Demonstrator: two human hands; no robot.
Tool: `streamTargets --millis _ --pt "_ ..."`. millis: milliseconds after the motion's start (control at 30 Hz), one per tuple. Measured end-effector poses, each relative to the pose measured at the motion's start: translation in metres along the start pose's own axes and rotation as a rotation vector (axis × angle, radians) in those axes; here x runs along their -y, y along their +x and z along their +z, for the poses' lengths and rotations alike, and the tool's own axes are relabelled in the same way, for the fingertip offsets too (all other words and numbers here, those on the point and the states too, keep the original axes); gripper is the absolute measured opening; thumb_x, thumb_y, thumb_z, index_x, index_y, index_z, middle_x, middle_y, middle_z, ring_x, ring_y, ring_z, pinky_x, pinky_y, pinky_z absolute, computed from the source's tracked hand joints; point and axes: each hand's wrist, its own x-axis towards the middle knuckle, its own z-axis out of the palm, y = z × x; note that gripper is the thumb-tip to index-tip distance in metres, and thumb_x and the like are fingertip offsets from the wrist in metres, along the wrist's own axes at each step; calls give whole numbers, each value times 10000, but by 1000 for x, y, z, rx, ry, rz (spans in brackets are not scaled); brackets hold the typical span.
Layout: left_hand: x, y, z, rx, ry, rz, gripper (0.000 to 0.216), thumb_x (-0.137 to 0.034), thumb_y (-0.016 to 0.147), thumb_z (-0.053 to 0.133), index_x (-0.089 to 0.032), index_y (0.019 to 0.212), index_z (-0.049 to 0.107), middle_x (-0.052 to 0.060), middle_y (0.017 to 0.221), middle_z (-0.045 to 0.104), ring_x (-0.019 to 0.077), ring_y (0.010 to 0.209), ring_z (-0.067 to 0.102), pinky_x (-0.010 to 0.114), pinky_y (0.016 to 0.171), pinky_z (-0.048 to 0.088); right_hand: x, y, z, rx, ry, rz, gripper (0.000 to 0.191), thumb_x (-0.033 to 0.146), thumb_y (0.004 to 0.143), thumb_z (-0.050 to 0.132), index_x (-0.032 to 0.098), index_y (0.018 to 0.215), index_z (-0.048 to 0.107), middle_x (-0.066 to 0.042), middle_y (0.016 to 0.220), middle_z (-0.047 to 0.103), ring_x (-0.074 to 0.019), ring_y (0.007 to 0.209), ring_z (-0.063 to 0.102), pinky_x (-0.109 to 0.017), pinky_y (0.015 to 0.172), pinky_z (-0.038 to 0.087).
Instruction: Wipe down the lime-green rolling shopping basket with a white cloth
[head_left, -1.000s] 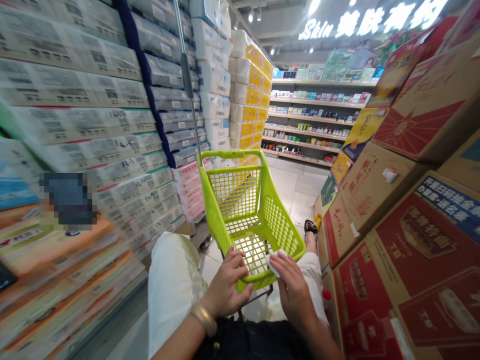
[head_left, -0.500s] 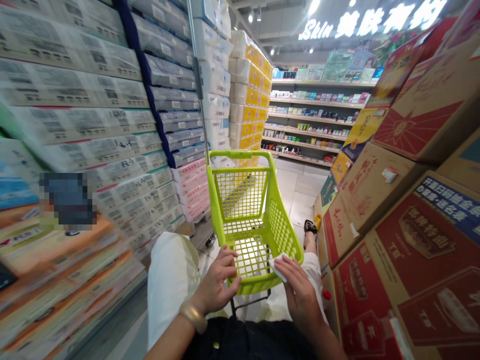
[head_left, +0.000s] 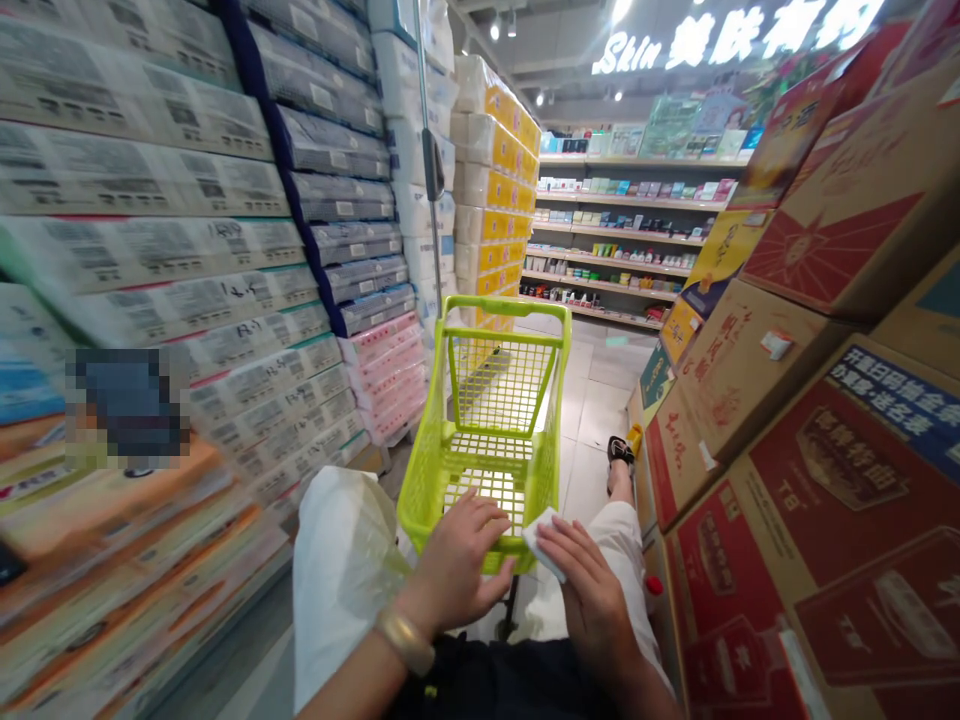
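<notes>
A lime-green plastic shopping basket cart (head_left: pixel 495 400) stands in the aisle right in front of me, with nothing in it. My left hand (head_left: pixel 459 565) grips its near rim, fingers curled over the edge. My right hand (head_left: pixel 589 590) lies beside it at the rim's right corner and presses a small white wipe (head_left: pixel 541 540) against the plastic. A gold bangle sits on my left wrist. My legs in white trousers show on both sides of the cart.
Stacked tissue and paper packs (head_left: pixel 187 290) wall the left side. Red and brown cardboard cartons (head_left: pixel 825 400) lean in on the right. A metal pole (head_left: pixel 427 150) rises from the cart. Shelves of skin-care goods (head_left: pixel 622 250) close the tiled aisle ahead.
The cart has swung so its far end points more to the right and its near rim has shifted left. Both hands stayed on the rim, the right still on the wipe.
</notes>
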Motion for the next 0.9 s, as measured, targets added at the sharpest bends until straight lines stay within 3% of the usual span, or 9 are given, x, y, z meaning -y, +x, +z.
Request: streamTargets --millis 67,200,300,500,633,800,900 --pt "-7 2 12 86 30 -57 206 -269 767 615 -211 963 644 78 940 692 249 917 636 429 904 507 0 1 0 -34 -12 -15 402 124 956 455 267 1300 606 -62 1224 702 -221 1226 607 -453 1060 497" --pt "2 1 21 252 187 -178 11 -211 767 606 -209 777 611 53 756 678 239 756 641 343 701 493 8 3 4 85 16 -110 442 96 946 450 272 1331 578 -50 1226 702 -208 1247 590 -416 1056 503" --pt "11 1 17 311 218 -190 52 -171 741 625 -215 771 621 44 756 695 234 750 655 312 676 472 10 5 8 149 23 -163 449 88 941 442 258 1338 568 -50 1251 688 -205 1267 571 -410 1070 490" --pt "9 3 13 308 185 -213 148 -316 838 606 -211 741 644 48 742 706 233 746 670 301 664 462 -2 8 12 -9 -57 -62 456 56 931 425 251 1309 591 -63 1251 687 -221 1267 571 -471 1073 481" --pt "7 3 14 329 177 -212 79 -270 815 620 -216 775 663 52 775 720 253 780 674 323 682 469 -2 7 14 69 -20 -137 434 74 932 448 255 1292 608 -46 1253 687 -214 1292 547 -436 1075 484" --pt "5 5 10 368 191 -243 136 -322 830 617 -209 766 654 56 778 720 259 786 678 331 685 467 -10 9 8 -37 -63 -15 443 67 939 406 238 1295 606 -74 1258 682 -230 1276 565 -496 1087 463" --pt "4 6 8 391 186 -246 151 -330 851 593 -212 796 669 53 801 729 254 807 682 330 702 464 -5 11 10 45 -13 -89 441 69 918 443 239 1286 614 -67 1254 685 -233 1288 553 -473 1052 504"
